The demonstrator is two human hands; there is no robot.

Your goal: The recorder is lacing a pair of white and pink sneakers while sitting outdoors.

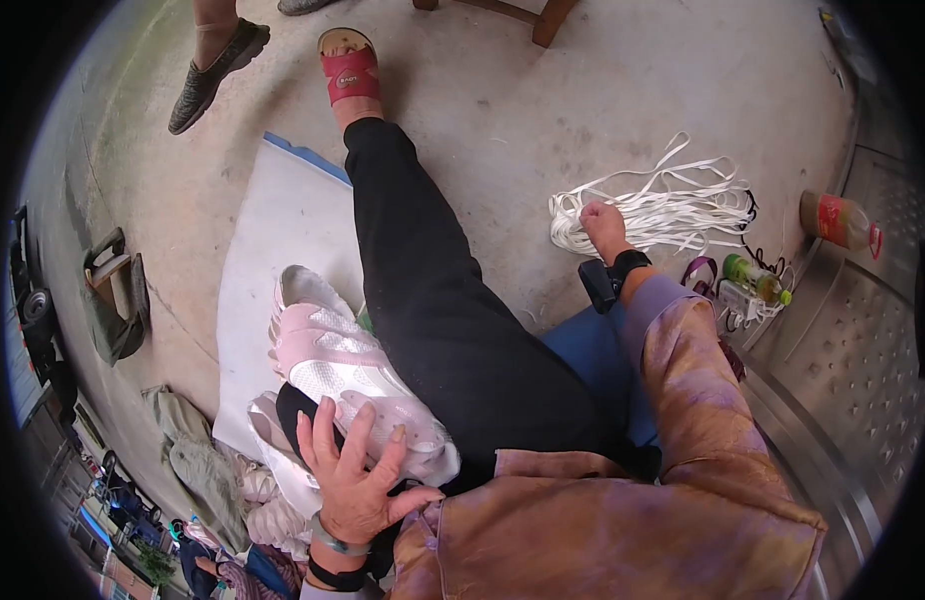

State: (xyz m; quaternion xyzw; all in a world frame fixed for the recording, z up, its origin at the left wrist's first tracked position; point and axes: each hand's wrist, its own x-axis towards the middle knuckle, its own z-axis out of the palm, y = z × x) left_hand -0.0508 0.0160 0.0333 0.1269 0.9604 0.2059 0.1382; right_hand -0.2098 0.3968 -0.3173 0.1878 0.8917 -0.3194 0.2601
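Fingers [391,462] of the left hand [361,478] fan wide over the near end of the shoe [335,378], with the thumb standing off to the right; from my remote seat I cannot tell how firmly they press. Pale pink and white, the shoe shows just left of the black leg [413,220], and I see hardly any gap between the two. Well to the right of the shoe, across the leg, the right hand [607,228] holds its fingers curled together at the shoe-side edge of the white laces [683,210]. I cannot tell whether a lace is pinched there.

Checking my edges, I find a pale sheet [258,235] spreading beyond and left of the shoe, its far border blue. Green cloth [188,430] crowds the space left of the shoe. Beyond the shoe, past the sheet, concrete floor [483,120] gives me wide room, as far as another person's foot [221,75] and a red slipper [353,75]. Far right of the shoe, a large bottle [841,222] and a green bottle [751,275] narrow my margin, and a metal panel [833,340] bounds that side.
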